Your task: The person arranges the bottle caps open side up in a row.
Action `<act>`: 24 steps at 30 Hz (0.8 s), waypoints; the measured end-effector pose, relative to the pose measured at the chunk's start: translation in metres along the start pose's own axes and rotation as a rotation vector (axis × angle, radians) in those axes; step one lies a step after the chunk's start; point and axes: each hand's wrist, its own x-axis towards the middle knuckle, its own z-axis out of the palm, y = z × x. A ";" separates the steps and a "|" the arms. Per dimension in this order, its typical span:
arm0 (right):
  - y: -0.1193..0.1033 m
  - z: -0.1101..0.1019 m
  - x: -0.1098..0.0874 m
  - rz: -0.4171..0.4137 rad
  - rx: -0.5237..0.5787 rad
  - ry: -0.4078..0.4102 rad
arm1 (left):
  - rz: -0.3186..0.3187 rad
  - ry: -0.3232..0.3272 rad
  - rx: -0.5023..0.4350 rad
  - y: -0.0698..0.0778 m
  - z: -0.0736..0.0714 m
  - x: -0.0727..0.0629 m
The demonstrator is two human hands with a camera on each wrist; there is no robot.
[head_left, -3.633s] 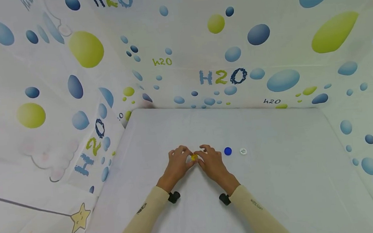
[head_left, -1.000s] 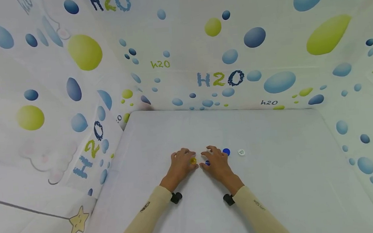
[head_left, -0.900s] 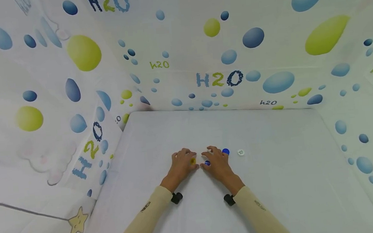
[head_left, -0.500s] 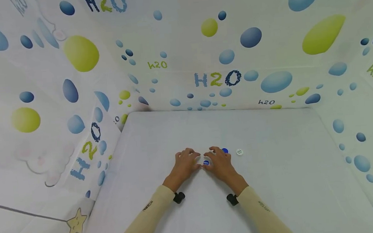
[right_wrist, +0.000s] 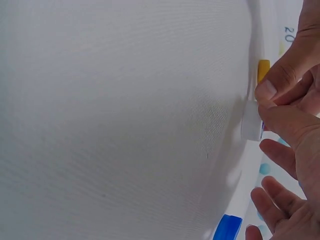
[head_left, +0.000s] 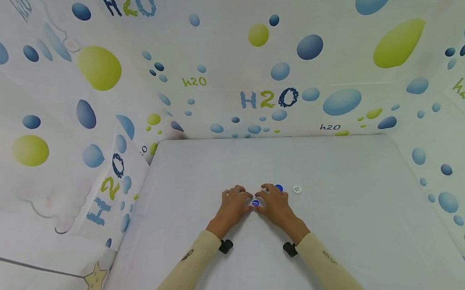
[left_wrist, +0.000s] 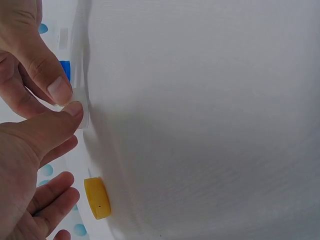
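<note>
A small bottle cap with white sides and a blue printed top sits on the white table between the two hands. My left hand and my right hand both close thumb and fingers around it, their thumb tips meeting at its near side. In the left wrist view, the cap's white side shows under the thumbs. A yellow cap stands beside the left hand's lower fingers, hidden by that hand in the head view. Just behind the right hand lies a blue cap.
Right of the blue cap is a white cap with printed marks. White cloth covers the table. Behind it and at both sides hang sheets printed with coloured drops and letters.
Both hands were around the yellow cap at first. The right hand then closed around the blue-topped cap. The left hand has left the yellow cap and moved right to join it.
</note>
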 end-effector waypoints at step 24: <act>0.000 0.001 -0.004 0.009 0.008 0.013 | 0.013 0.001 -0.005 0.006 0.001 -0.002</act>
